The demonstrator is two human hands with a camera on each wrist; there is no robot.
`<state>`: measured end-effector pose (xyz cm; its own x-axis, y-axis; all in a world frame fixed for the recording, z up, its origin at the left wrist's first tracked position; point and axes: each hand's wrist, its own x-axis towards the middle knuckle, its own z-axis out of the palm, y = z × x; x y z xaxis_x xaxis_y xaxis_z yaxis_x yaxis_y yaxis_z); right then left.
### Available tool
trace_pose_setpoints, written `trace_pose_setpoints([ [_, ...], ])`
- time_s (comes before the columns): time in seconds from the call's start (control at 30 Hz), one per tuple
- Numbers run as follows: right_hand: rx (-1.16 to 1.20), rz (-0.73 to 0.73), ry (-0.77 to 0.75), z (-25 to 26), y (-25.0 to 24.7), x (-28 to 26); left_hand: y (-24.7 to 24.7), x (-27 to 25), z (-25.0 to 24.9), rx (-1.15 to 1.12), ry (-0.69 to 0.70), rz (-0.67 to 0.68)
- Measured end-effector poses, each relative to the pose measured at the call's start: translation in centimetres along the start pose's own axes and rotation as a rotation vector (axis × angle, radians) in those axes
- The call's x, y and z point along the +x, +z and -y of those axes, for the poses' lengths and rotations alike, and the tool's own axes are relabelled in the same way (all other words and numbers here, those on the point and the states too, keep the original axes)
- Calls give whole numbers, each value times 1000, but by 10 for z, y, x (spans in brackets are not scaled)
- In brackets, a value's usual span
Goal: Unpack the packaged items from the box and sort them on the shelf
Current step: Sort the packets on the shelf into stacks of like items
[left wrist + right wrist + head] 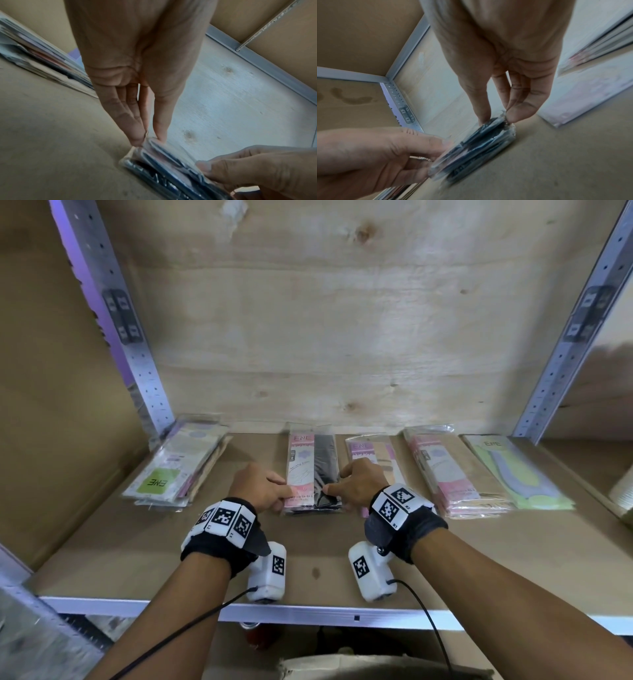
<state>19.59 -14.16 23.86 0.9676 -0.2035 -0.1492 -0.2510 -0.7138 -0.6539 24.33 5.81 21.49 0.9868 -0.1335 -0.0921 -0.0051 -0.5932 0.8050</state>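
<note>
Clear plastic wraps the pink-and-black packaged stack (312,470), which lies flat on the brown board shelf (171,556) at the centre of the head view, its long axis running from the near shelf edge toward the pale plywood back panel (342,320). Both hands sit at its near end, one on each long side. The left hand (262,486) pinches the left edge between thumb and fingertips, and the right hand (359,482) pinches the right edge the same way; the wrist views show each thumb on top of the stack with fingers at the side. Neither hand is nearer than the other, so squaring or sliding the stack along its long axis looks like a two-handed move.

Four other clear-wrapped piles lie on the same shelf: a skewed pile with a green label (176,463) at centre left, a pink-and-tan pile (383,457) just right of the right hand, a taller pink-and-tan pile (452,474) further right, and a light green pack (513,474) at far right. "ENE" reads on the held stack's pink header, on the light green pack and, upside down, on the green label. Smaller print is too blurred to read. A cardboard edge (376,666) shows at the bottom of the frame.
</note>
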Motion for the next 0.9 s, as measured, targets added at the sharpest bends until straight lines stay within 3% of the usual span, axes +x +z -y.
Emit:
trace_pose_setpoints([
  [0.13,-63,-92,-57,1,-4,1,-13,-4,-3,-34,39,-76],
  [0.27,-5,-224,-152,18,-13,6,-43,-5,-6,-110,85,-315],
  [0.5,105,-58,-279,74,14,10,-110,-15,10,-296,101,-543],
  [0.6,182,66,-280,95,46,13,-138,-18,31,-303,12,-555],
  [0.73,280,222,-239,125,91,18,-161,-28,61,-87,-132,-508],
  [0.9,460,333,-165,163,132,21,-171,-33,76,81,-209,-363],
])
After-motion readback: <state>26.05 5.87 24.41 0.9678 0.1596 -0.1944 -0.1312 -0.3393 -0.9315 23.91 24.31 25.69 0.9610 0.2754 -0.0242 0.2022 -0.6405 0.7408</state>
